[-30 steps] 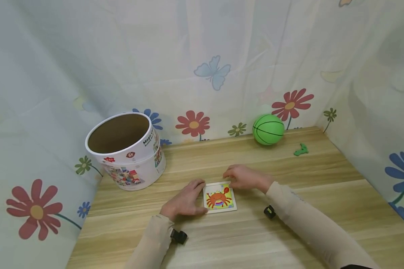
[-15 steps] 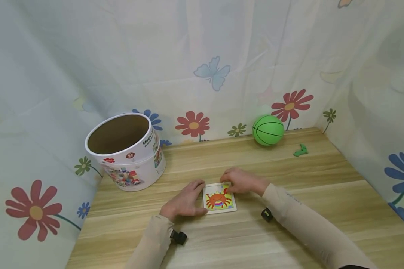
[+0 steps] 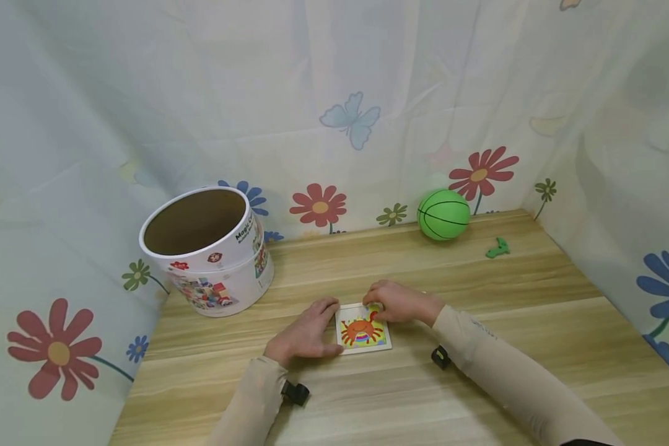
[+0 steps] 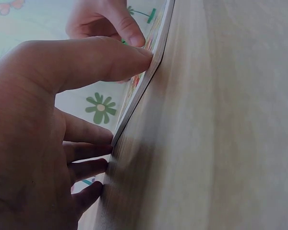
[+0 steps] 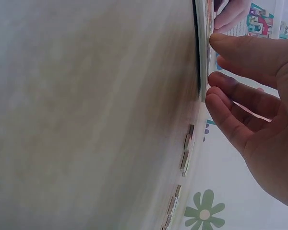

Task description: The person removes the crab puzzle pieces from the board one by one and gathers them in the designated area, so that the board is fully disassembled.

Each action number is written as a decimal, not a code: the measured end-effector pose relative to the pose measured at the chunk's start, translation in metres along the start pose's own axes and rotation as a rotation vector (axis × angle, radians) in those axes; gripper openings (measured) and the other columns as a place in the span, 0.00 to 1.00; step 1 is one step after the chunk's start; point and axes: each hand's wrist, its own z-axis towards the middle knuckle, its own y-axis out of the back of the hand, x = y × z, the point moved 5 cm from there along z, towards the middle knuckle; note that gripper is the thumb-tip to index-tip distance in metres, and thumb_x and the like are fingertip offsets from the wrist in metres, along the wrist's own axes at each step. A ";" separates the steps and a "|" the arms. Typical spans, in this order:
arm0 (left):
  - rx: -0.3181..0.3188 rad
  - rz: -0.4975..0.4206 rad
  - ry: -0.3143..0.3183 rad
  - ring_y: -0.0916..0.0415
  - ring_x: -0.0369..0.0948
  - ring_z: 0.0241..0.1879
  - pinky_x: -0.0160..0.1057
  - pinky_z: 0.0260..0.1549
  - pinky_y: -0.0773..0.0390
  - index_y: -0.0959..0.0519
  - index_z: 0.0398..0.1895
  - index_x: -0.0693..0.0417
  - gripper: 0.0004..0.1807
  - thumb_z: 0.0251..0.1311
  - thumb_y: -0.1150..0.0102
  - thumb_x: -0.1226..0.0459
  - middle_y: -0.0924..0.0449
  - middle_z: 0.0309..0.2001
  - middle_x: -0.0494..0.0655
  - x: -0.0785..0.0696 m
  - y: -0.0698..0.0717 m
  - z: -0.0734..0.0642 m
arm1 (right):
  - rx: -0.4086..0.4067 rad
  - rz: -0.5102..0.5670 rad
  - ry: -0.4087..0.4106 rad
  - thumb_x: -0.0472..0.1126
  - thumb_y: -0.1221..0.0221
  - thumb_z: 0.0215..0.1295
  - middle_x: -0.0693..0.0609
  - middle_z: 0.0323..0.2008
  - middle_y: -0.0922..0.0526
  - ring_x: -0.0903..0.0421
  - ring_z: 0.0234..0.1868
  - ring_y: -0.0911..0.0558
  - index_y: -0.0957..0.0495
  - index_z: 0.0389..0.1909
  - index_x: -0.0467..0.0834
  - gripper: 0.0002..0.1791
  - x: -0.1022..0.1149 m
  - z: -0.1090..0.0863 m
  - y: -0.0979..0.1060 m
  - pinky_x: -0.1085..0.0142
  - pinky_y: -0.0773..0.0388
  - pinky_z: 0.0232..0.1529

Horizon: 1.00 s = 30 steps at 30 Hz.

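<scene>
A small square crab picture puzzle [image 3: 362, 334] in a pale frame lies flat on the wooden table. My left hand [image 3: 306, 331] holds its left side, thumb at the near corner and forefinger at the far one. In the left wrist view the thumb [image 4: 120, 60] overlaps the board's corner. My right hand [image 3: 401, 301] is at the far right corner, covering part of the crab's claw. The right wrist view shows its thumb [image 5: 225, 43] touching the board's face, with the other fingers extended along the face and edge.
A large white bucket [image 3: 217, 279] with printed sides stands at the left. At the back right are a green ball [image 3: 443, 214] and a small green toy [image 3: 498, 248]. Several thin flat pieces [image 5: 184, 160] lie on the table beyond the board in the right wrist view.
My right hand has shifted slightly left and nearer, from beside the puzzle's right corner onto it. The left hand and the puzzle have stayed in place.
</scene>
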 end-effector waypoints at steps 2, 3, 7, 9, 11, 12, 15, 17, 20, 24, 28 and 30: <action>0.002 -0.001 -0.002 0.44 0.50 0.71 0.49 0.69 0.39 0.40 0.72 0.63 0.53 0.48 0.34 0.43 0.43 0.72 0.55 0.000 0.000 0.000 | -0.001 -0.004 -0.001 0.41 0.34 0.59 0.49 0.50 0.18 0.52 0.52 0.22 0.18 0.52 0.42 0.19 -0.001 0.001 -0.001 0.56 0.26 0.58; 0.000 -0.002 -0.004 0.44 0.50 0.71 0.49 0.69 0.39 0.40 0.72 0.64 0.53 0.47 0.34 0.43 0.43 0.72 0.55 0.000 0.001 0.000 | -0.003 -0.004 -0.001 0.41 0.34 0.59 0.49 0.50 0.19 0.51 0.52 0.22 0.18 0.52 0.42 0.19 -0.001 0.001 -0.001 0.56 0.26 0.58; -0.008 -0.005 -0.012 0.44 0.50 0.71 0.49 0.69 0.39 0.40 0.71 0.65 0.53 0.47 0.33 0.44 0.42 0.71 0.55 0.000 0.001 0.001 | -0.010 -0.014 -0.001 0.41 0.34 0.59 0.49 0.50 0.19 0.51 0.53 0.22 0.18 0.51 0.43 0.18 -0.003 0.002 -0.003 0.56 0.26 0.59; -0.007 -0.006 -0.008 0.44 0.50 0.71 0.49 0.69 0.39 0.40 0.72 0.64 0.53 0.47 0.33 0.43 0.42 0.71 0.55 0.000 0.001 0.001 | -0.009 -0.016 0.001 0.41 0.34 0.59 0.49 0.50 0.19 0.51 0.53 0.22 0.18 0.51 0.44 0.18 -0.004 0.003 -0.004 0.56 0.26 0.59; -0.003 -0.006 -0.003 0.44 0.49 0.71 0.49 0.69 0.39 0.40 0.72 0.64 0.53 0.48 0.34 0.43 0.42 0.71 0.54 0.000 0.000 0.002 | -0.006 -0.020 0.004 0.41 0.34 0.59 0.49 0.50 0.19 0.51 0.53 0.23 0.18 0.50 0.44 0.17 -0.005 0.003 -0.006 0.56 0.26 0.59; -0.002 -0.006 -0.001 0.44 0.49 0.71 0.48 0.69 0.39 0.40 0.72 0.64 0.53 0.48 0.34 0.43 0.42 0.71 0.54 0.000 0.000 0.002 | -0.003 -0.022 0.006 0.41 0.34 0.59 0.49 0.50 0.19 0.51 0.53 0.23 0.18 0.50 0.45 0.17 -0.005 0.003 -0.006 0.56 0.26 0.59; 0.001 -0.012 0.000 0.43 0.49 0.71 0.49 0.69 0.38 0.40 0.71 0.64 0.53 0.48 0.33 0.43 0.42 0.71 0.54 0.000 0.000 0.001 | 0.008 -0.029 0.009 0.41 0.34 0.59 0.50 0.50 0.20 0.52 0.52 0.23 0.17 0.51 0.46 0.17 -0.006 0.004 -0.008 0.56 0.26 0.58; 0.000 -0.013 0.000 0.43 0.49 0.70 0.49 0.69 0.38 0.40 0.71 0.64 0.53 0.48 0.33 0.43 0.42 0.71 0.54 -0.001 0.001 0.001 | 0.016 -0.034 0.010 0.41 0.34 0.60 0.50 0.49 0.21 0.53 0.52 0.24 0.17 0.51 0.46 0.17 -0.006 0.004 -0.008 0.57 0.26 0.58; 0.001 -0.020 0.001 0.43 0.49 0.70 0.49 0.69 0.38 0.40 0.72 0.64 0.53 0.47 0.33 0.44 0.42 0.71 0.54 -0.001 0.001 0.000 | 0.030 -0.034 0.005 0.41 0.34 0.60 0.50 0.49 0.21 0.53 0.52 0.24 0.18 0.52 0.46 0.17 -0.006 0.006 -0.008 0.58 0.26 0.57; 0.000 -0.025 -0.003 0.43 0.49 0.71 0.49 0.69 0.38 0.40 0.72 0.64 0.53 0.47 0.33 0.44 0.42 0.71 0.54 0.000 0.001 0.001 | 0.049 -0.047 0.013 0.42 0.34 0.60 0.50 0.49 0.22 0.53 0.52 0.24 0.18 0.52 0.46 0.18 -0.006 0.007 -0.008 0.57 0.26 0.58; -0.001 -0.018 -0.001 0.44 0.49 0.71 0.48 0.69 0.39 0.41 0.72 0.64 0.53 0.48 0.33 0.44 0.42 0.71 0.53 0.001 0.000 0.001 | 0.074 -0.055 0.012 0.42 0.33 0.59 0.49 0.50 0.23 0.52 0.53 0.25 0.18 0.53 0.46 0.20 -0.006 0.007 -0.007 0.57 0.27 0.59; -0.001 -0.020 0.001 0.43 0.49 0.71 0.48 0.69 0.39 0.41 0.72 0.63 0.53 0.48 0.33 0.43 0.42 0.71 0.53 0.001 0.000 0.001 | 0.086 -0.052 0.003 0.42 0.33 0.59 0.49 0.50 0.23 0.52 0.53 0.25 0.19 0.54 0.46 0.20 -0.006 0.007 -0.007 0.57 0.27 0.59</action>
